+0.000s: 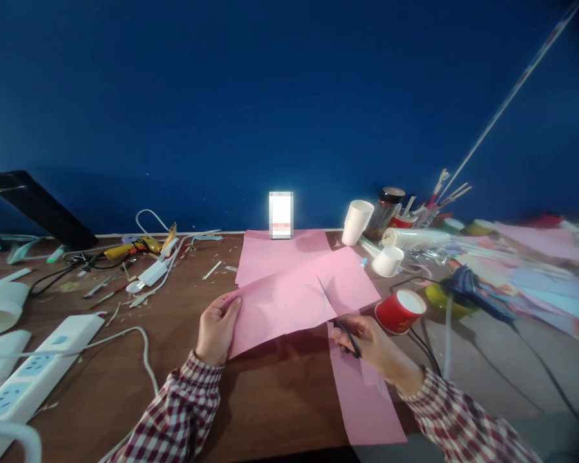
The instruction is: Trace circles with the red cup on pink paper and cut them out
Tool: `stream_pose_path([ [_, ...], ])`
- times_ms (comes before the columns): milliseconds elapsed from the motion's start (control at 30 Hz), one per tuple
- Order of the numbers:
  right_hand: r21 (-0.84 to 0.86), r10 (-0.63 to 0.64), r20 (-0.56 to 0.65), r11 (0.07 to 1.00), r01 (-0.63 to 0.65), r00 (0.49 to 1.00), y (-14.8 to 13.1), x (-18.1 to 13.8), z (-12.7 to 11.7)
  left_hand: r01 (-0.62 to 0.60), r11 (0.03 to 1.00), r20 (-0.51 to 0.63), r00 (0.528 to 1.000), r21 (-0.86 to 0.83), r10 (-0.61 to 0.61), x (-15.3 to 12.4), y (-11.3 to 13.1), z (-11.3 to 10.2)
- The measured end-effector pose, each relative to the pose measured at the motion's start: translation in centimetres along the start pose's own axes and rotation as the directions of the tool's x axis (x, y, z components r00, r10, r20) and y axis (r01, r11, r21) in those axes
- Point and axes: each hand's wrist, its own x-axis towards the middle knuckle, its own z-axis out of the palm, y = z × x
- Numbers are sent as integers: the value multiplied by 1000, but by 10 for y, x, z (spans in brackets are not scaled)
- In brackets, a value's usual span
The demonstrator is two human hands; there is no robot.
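Note:
My left hand (218, 329) pinches the left edge of a pink paper sheet (280, 312), thumb on top, holding it raised and tilted over the table. Faint circles are drawn on the sheet. At its right side, my right hand (367, 344) is closed around the handles of a pair of black scissors (350, 339). The blades lie across the sheet near its front edge, beside one drawn circle. Beneath my right hand a pink paper strip (367, 411) hangs toward the table's front edge. Behind, another pink sheet (284, 251) lies against the wall.
A red paper cup (400, 312) stands right of my right hand, with white cups (388, 262) behind it. A glue gun (477, 292) and coloured papers (535, 276) lie farther right. On the left are a white power strip (38, 366) and tangled cables (147, 350).

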Motion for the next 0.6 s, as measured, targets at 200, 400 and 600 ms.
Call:
stream_pose_path([
  [200, 27, 4, -59, 1000, -3, 998, -1, 1, 4, -25, 999, 5, 1000, 44, 25, 0, -1, -1],
  [400, 63, 8, -20, 998, -7, 1000, -7, 0, 5, 2, 1000, 13, 1000, 27, -2, 0, -2, -1],
  [600, 124, 53, 69, 990, -61, 996, -14, -5, 3, -97, 990, -35, 994, 100, 101, 1, -4, -1],
])
